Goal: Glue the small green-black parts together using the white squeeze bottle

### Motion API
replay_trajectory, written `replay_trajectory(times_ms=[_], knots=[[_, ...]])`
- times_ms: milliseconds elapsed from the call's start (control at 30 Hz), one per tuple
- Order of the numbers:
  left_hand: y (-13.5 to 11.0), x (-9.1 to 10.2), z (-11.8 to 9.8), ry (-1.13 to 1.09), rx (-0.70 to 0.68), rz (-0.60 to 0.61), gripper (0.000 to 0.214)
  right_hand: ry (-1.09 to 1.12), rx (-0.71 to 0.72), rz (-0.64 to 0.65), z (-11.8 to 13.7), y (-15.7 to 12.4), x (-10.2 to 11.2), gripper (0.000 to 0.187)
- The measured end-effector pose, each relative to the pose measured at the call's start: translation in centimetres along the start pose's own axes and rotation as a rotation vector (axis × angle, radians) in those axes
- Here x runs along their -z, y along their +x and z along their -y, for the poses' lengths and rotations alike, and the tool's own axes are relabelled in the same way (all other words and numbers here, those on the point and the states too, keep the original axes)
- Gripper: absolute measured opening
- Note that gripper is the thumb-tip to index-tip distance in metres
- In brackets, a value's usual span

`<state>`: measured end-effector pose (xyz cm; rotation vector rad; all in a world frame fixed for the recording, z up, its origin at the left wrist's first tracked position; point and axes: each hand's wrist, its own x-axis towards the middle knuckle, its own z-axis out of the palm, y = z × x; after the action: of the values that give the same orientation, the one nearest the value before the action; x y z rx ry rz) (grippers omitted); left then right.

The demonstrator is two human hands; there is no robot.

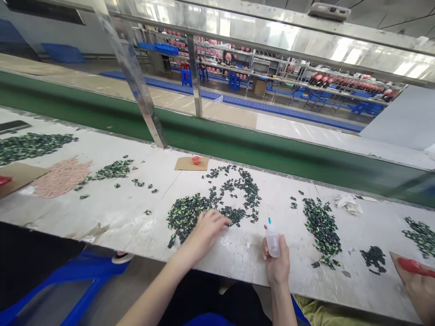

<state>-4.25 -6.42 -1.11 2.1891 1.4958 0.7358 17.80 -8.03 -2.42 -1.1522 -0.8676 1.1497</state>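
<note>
My left hand [208,229] rests on the white worktable [122,217], fingers curled down at the edge of a heap of small dark green pieces [190,213]; whether it holds one is hidden. My right hand [277,262] is closed round a small clear squeeze bottle [272,239] with a blue nozzle, held upright near the table's front edge. More of the same green pieces [238,190] curve in a loose ring just beyond my left hand.
Further green heaps lie right [322,231] and far left [27,146], beside a pink pile [61,177]. A small red cap [196,159] sits on a cardboard square. A crumpled tissue [348,202] lies right. A green conveyor belt [238,145] runs behind. Another person's hand [421,285] shows at lower right.
</note>
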Motion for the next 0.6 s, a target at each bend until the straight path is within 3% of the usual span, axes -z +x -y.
replay_trajectory(times_ms=[100, 200, 333, 467, 600], knots=[[-1.8, -3.2, -1.6, 0.071, -0.093, -0.001, 0.025, 0.162, -0.086, -0.080, 0.4, -0.1, -0.1, 0.029], [-2.2, -5.2, -2.2, 0.150, -0.089, -0.101, 0.029, 0.227, -0.098, -0.215, 0.2, 0.3, 0.3, 0.025], [-2.3, -5.9, -1.9, 0.135, -0.038, -0.240, 0.027, 0.186, -0.113, -0.261, -0.3, 0.3, 0.5, 0.031], [-2.4, -5.9, -1.5, -0.005, 0.003, -0.264, 0.020, -0.028, -0.051, -0.231, -0.8, -0.5, -0.1, 0.037], [-2.4, -6.0, -1.5, -0.075, 0.038, -0.285, 0.015, -0.230, 0.012, -0.303, -0.9, -1.0, -0.8, 0.043]])
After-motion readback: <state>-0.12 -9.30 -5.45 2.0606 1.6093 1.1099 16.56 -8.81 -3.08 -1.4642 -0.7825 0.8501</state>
